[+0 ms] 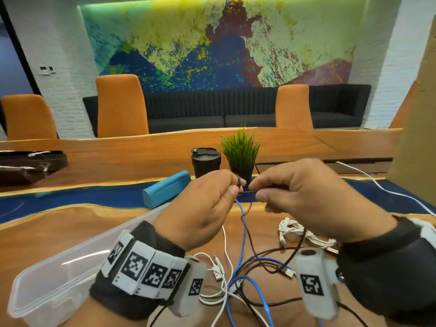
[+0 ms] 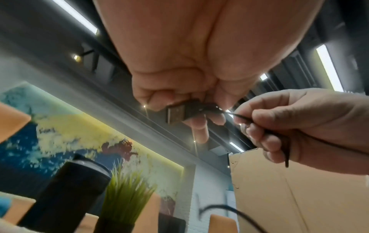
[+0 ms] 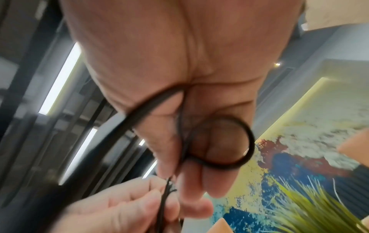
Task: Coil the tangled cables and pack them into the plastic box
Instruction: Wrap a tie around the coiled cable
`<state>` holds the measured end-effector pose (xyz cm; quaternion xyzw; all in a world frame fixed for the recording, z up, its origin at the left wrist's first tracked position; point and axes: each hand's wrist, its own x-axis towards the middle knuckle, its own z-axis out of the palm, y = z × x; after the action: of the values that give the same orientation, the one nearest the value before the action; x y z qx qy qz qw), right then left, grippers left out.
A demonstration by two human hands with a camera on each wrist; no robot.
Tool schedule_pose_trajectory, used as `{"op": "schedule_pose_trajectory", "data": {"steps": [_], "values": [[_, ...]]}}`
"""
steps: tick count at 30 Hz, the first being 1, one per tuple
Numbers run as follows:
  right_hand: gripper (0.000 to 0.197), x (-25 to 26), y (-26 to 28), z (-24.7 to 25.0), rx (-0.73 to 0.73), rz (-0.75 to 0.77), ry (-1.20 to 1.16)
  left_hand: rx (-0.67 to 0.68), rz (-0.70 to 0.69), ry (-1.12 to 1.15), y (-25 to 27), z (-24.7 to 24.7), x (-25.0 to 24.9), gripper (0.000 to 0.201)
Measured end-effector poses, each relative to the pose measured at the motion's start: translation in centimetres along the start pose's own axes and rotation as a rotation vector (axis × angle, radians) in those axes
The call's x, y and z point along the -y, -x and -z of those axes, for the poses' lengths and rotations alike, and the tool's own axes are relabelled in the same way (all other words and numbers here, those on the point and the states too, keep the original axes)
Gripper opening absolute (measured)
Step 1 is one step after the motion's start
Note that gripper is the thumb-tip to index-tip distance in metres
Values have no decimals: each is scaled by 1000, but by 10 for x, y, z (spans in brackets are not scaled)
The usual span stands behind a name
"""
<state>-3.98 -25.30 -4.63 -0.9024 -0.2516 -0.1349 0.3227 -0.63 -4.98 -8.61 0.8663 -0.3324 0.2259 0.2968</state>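
Both hands are raised above the wooden table [image 1: 70, 227]. My left hand [image 1: 236, 187] pinches the USB plug [image 2: 177, 114] of a black cable. My right hand [image 1: 257, 192] grips the same black cable [image 2: 279, 135] just beside it, and a small loop [image 3: 229, 164] of it curls under the right fingers. A blue cable [image 1: 243, 225] runs down from under the left hand into the tangled cables [image 1: 247, 286] of black, white and blue on the table. A bundled white cable [image 1: 297, 230] lies to the right. The clear plastic box [image 1: 47, 279] stands open at lower left, under my left wrist.
Behind the hands stand a black tumbler [image 1: 205, 162], a small potted plant [image 1: 240, 152] and a teal case [image 1: 165, 192]. A cardboard sheet [image 1: 415, 114] rises at the right, with a white cable [image 1: 377, 187] trailing past it. A brown bag [image 1: 28, 164] lies far left.
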Motion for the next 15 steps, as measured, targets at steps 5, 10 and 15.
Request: {"op": "schedule_pose_trajectory", "data": {"steps": [5, 10, 15], "values": [[21, -15, -8, 2, -283, -137, -323, 64, 16, -119, 2, 13, 4, 19], [23, -44, -15, 3, -524, -287, -264, -15, 115, -241, 4, 33, 19, 13], [21, -57, -13, 3, -497, -384, -87, -155, 256, -335, 7, 52, 35, 15]]}}
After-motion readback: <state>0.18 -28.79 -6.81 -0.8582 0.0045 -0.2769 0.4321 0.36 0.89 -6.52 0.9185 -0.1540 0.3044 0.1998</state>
